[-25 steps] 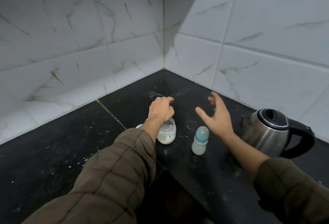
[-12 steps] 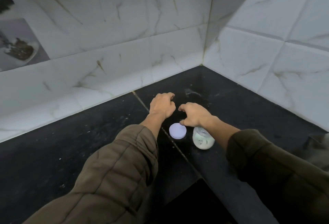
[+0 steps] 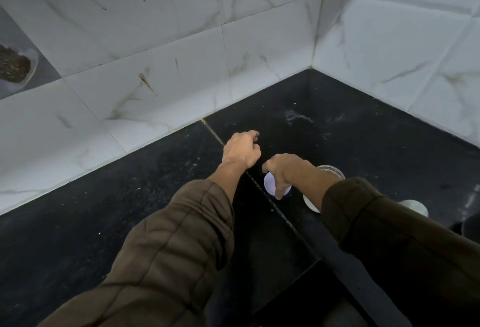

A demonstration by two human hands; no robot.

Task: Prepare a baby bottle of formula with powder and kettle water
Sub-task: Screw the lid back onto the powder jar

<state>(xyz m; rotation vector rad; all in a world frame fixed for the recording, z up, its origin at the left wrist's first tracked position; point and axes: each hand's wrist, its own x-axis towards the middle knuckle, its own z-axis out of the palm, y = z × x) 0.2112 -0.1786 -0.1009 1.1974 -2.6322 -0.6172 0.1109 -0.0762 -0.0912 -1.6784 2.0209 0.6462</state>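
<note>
- Two hands work over a black counter (image 3: 104, 222) set into a corner of white marbled tiles (image 3: 155, 80).
- The right hand (image 3: 284, 170) is bent down over a pale lilac lid (image 3: 270, 183) that lies flat on the counter; its fingers close around the lid's rim, thumb on the near right edge, and the lid appears gripped though not lifted.
- The left hand (image 3: 242, 150) hovers just beyond and left of the right one, fingers loosely curled and holding nothing; its fingertips are near the counter, but whether they touch it cannot be told.
- A glass jar (image 3: 330, 170) with white powder stands open just right of the lid, mostly hidden behind the right wrist and sleeve; only its rim and a part of its lower wall show.
- The bottle (image 3: 415, 207) stands further right, near the edge of view; only its pale rounded top shows past the right sleeve (image 3: 389, 235).
- A sliver of a dark thing at the far right edge, just below the bottle, is too cut off to name.
- White specks and a smear of powder (image 3: 296, 117) lie on the counter towards the corner.
- A seam (image 3: 283, 219) in the counter runs from the wall, under the hands and towards the camera, passing just left of the lid.
- Both arms wear brown quilted sleeves, the left sleeve (image 3: 168, 248) filling the lower middle.
</note>
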